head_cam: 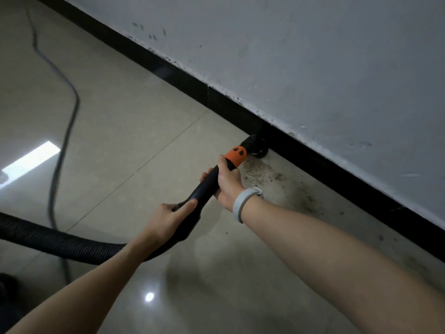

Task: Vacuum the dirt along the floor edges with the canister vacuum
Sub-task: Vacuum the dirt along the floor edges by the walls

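Gripping the black vacuum wand (pixel 207 186) with both hands, a person is working its tip along the foot of a wall. The right hand (pixel 227 183) is wrapping its fingers round the tube just behind the orange collar (pixel 235 157), thumb lying along the top toward that collar. The left hand (pixel 168 219) is holding the curved handle end further back, fingers curled over it and the forefinger stretched forward along the tube.

Ahead of the right hand's grip, past the collar, the small black nozzle (pixel 257 148) is sitting at the floor edge, touching or almost touching the black skirting board (pixel 313 155); blur is hiding the exact contact. Just to the right of that grip and trailing back beside the right forearm, dark specks of dirt (pixel 277 179) are lying scattered on the beige floor tiles (pixel 134 131) close to the skirting. Behind the left hand's grip, the ribbed black hose (pixel 60 242) is running off to the left edge of view. Well beyond both grips to the left, a dark power cord (pixel 69 121) is snaking across the tiles. A pale wristband (pixel 243 203) is circling the right wrist directly behind the grip. Above the skirting, the grey-white wall (pixel 325 68) is showing scuffs and dark spots along its lower edge.
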A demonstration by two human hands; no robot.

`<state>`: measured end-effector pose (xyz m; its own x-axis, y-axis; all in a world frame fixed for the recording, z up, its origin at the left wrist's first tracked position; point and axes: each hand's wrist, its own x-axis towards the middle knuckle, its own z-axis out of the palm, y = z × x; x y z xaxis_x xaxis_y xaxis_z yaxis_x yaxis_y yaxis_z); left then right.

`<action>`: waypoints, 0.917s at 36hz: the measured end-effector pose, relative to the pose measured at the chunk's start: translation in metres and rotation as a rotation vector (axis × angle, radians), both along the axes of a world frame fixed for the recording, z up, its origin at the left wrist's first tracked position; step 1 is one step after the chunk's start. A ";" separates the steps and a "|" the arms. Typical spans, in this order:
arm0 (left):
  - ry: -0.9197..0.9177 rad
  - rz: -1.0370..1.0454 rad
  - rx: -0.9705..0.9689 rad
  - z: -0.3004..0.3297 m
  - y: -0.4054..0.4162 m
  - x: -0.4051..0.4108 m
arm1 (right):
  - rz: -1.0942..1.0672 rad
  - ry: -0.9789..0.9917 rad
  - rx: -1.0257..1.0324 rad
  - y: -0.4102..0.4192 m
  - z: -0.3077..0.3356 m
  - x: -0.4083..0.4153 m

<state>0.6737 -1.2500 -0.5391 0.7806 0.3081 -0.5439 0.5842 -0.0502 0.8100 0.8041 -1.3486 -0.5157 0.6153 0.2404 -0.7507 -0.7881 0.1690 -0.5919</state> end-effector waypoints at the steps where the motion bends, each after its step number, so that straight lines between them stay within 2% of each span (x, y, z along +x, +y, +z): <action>1: -0.005 -0.003 -0.026 0.002 -0.007 0.000 | -0.004 0.000 -0.010 -0.006 0.001 0.000; 17: 0.000 -0.052 -0.113 0.008 -0.045 -0.007 | -0.066 0.020 -0.067 -0.047 0.008 -0.013; 27: -0.116 0.122 -0.115 0.006 -0.036 -0.031 | 0.113 -0.066 -0.031 -0.008 0.016 -0.021; 33: -0.111 0.210 -0.015 0.003 -0.021 -0.040 | 0.214 -0.057 -0.009 0.023 0.021 -0.025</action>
